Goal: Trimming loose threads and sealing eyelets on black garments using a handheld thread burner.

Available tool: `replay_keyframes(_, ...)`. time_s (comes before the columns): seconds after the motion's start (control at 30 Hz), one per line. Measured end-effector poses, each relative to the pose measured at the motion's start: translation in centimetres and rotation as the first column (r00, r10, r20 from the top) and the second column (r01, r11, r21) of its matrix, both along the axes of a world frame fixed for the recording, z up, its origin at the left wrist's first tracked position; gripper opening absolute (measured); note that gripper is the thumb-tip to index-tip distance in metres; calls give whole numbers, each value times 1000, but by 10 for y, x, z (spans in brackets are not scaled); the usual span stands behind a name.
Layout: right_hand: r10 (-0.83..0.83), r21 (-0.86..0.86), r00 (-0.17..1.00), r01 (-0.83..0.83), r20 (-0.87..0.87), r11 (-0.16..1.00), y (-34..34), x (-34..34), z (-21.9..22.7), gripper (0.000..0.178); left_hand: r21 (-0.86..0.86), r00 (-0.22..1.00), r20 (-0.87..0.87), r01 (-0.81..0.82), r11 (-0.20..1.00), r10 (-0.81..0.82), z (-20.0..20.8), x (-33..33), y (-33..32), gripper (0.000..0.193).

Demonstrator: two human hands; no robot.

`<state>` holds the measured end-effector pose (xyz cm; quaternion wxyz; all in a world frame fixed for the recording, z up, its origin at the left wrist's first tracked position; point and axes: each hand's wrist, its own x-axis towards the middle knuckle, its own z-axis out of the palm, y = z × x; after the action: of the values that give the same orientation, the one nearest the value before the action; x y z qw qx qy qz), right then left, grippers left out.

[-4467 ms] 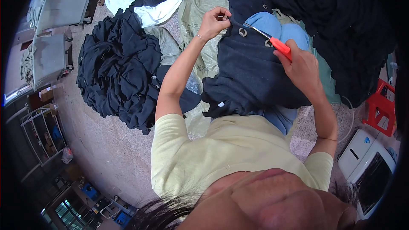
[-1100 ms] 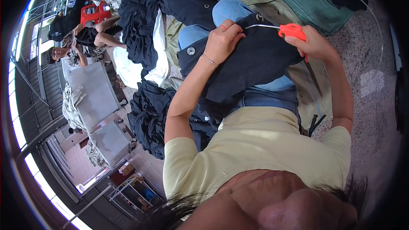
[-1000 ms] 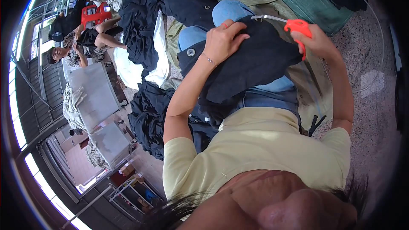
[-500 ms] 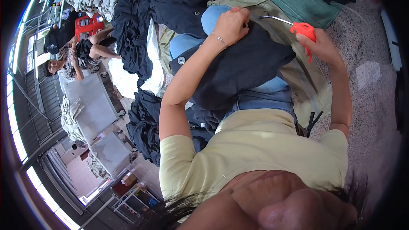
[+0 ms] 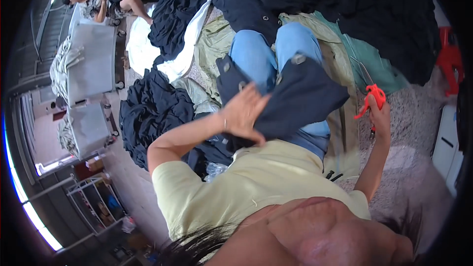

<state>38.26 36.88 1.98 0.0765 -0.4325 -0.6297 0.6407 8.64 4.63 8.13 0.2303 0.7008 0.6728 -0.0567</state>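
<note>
While the nearer left hand, spread empty, overlies the black cloth garment, the right hand grips red-handled metal scissors.

The bare left hand is splayed, fingers pointing forward and thumb (well apart from them) angled back toward the torso; the bare left forearm slants inward from a bent elbow. The bare right hand is curled in a grip, the bare right forearm stretched forward.

- You wear a pale yellow top with short sleeves.
- Your trousers are blue denim.
- A thin bracelet circles your left wrist.
</note>
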Motion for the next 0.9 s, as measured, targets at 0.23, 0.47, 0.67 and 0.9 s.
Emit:
replay_keyframes(0.23, -48, 28, 999, 48, -13, 998, -3, -28, 11, 33, 220, 965, -74, -231, 948, 252, 39, -48, -49, 64)
replay_keyframes(0.47, -36, 63, 992, 29, 118, 998, -2, -74, 15, 33, 728, 245, -685, 191, 659, 686, 141, -320, -45, 66)
replay_keyframes(0.67, -191, 505, 973, 232, -133, 831, -24, -99, -35, 34, 896, 264, 19, -433, 101, 964, 33, -436, 1, 38)
replay_keyframes(0.9, -319, 121, 918, 298, 235, 947, -29, -91, -75, 41, 25, 825, -202, -535, 844, 528, -257, -280, 121, 28)
